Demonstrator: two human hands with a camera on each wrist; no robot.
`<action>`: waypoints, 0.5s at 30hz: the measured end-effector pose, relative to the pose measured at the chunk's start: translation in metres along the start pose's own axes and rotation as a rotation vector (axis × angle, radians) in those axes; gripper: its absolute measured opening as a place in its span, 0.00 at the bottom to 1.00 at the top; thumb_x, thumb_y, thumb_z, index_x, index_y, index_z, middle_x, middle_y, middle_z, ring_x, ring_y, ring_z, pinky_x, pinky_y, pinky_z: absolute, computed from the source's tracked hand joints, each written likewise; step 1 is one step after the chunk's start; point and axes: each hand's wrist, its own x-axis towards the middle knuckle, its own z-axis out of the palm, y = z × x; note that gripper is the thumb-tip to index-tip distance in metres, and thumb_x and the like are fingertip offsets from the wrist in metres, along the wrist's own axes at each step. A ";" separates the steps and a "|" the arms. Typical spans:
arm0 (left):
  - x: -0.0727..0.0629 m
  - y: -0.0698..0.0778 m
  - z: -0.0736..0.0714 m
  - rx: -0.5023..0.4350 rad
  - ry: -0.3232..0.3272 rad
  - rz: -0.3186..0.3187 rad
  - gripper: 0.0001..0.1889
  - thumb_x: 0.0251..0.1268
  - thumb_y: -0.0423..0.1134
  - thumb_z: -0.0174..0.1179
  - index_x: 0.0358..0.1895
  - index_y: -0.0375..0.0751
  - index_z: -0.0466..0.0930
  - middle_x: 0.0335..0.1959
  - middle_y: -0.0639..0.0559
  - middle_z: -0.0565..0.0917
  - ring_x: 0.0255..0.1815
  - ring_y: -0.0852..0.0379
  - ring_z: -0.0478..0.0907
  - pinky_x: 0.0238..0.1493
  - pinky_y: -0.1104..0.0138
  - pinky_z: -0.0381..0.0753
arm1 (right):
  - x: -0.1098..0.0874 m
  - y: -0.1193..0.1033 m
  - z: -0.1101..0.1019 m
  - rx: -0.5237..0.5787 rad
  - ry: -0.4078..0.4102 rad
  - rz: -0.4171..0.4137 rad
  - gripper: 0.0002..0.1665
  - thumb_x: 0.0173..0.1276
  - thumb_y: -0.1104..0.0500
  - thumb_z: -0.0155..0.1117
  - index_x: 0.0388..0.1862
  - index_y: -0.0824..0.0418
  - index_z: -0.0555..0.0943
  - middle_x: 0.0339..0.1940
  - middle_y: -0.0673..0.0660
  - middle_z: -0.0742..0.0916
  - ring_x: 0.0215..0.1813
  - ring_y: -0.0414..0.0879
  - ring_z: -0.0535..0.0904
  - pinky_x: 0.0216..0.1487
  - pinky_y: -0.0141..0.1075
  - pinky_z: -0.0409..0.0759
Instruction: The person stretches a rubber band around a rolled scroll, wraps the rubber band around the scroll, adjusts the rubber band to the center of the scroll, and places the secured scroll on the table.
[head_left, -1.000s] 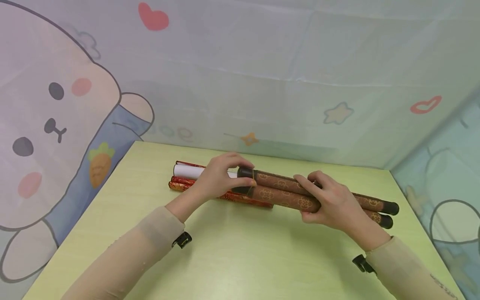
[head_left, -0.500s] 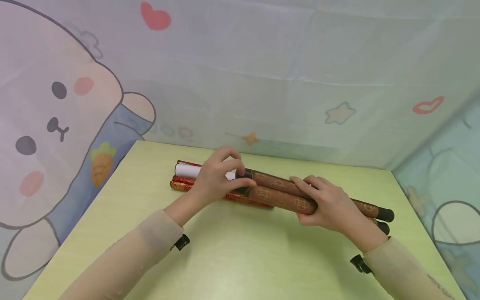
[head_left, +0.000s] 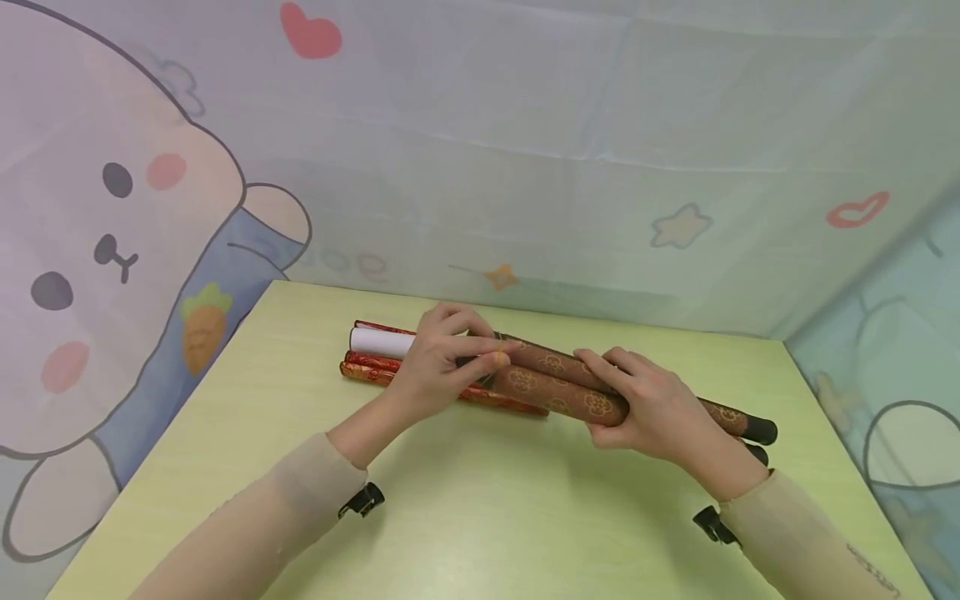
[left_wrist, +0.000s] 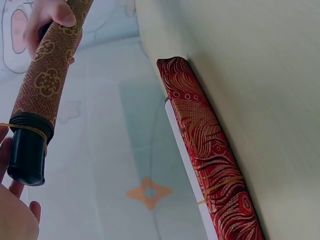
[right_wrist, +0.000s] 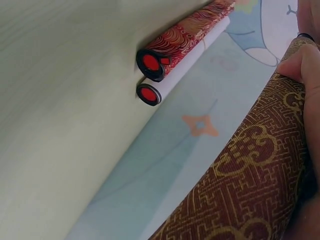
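A brown scroll [head_left: 555, 393] with gold flower patterns and black end caps, made of two parallel rolls, is held above the table. My right hand [head_left: 648, 408] grips both rolls around their right half. At the left end, the thumb and index finger of my left hand [head_left: 438, 362] pinch a thin yellow rubber band [left_wrist: 31, 128]. The band loops around the black end cap [left_wrist: 27, 155] and stretches toward the fingers in the left wrist view. Below and behind the left hand lies a red patterned scroll [left_wrist: 200, 125] with a white roll [head_left: 378, 342] alongside it.
The pale yellow-green table [head_left: 480, 517] reaches back to a printed cloth backdrop [head_left: 525, 167]. Another thin band [left_wrist: 222, 184] circles the red scroll. Black clips [head_left: 363, 500] hang at both sleeve cuffs.
The brown scroll and right hand have shifted slightly left, with the scroll's right end lower. The left fingers have moved around the black end and come together near the band.
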 end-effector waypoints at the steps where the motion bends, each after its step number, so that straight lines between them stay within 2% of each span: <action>1: 0.001 0.001 0.000 -0.003 -0.001 0.003 0.30 0.79 0.65 0.51 0.47 0.45 0.95 0.40 0.57 0.87 0.55 0.46 0.76 0.62 0.46 0.69 | 0.000 0.000 0.000 0.004 -0.001 0.002 0.47 0.45 0.51 0.81 0.69 0.58 0.81 0.46 0.53 0.82 0.38 0.45 0.79 0.32 0.44 0.83; 4: 0.002 0.004 -0.002 -0.010 -0.017 -0.011 0.27 0.78 0.62 0.55 0.54 0.45 0.94 0.43 0.57 0.92 0.57 0.47 0.78 0.64 0.45 0.68 | 0.000 0.000 0.001 0.009 -0.005 0.010 0.47 0.45 0.52 0.81 0.70 0.58 0.81 0.45 0.52 0.82 0.38 0.45 0.78 0.32 0.44 0.82; 8: 0.003 0.008 -0.006 -0.009 -0.051 -0.027 0.17 0.71 0.47 0.72 0.57 0.44 0.92 0.48 0.55 0.93 0.57 0.50 0.82 0.65 0.48 0.71 | -0.001 0.000 0.003 0.008 -0.006 0.009 0.47 0.45 0.53 0.82 0.69 0.58 0.81 0.44 0.52 0.82 0.36 0.44 0.77 0.32 0.43 0.82; 11: 0.005 0.010 -0.008 0.002 -0.056 -0.018 0.20 0.61 0.36 0.78 0.57 0.42 0.92 0.47 0.55 0.94 0.54 0.52 0.85 0.62 0.52 0.75 | -0.001 -0.001 0.004 0.005 -0.003 0.006 0.47 0.44 0.53 0.81 0.68 0.59 0.82 0.43 0.51 0.81 0.36 0.43 0.76 0.31 0.42 0.81; 15: 0.006 0.013 -0.011 -0.015 -0.040 -0.007 0.22 0.58 0.33 0.79 0.58 0.40 0.91 0.46 0.53 0.94 0.51 0.53 0.87 0.59 0.54 0.77 | 0.000 -0.003 0.005 0.012 -0.001 0.011 0.46 0.44 0.52 0.81 0.68 0.58 0.82 0.43 0.51 0.81 0.36 0.42 0.76 0.31 0.42 0.81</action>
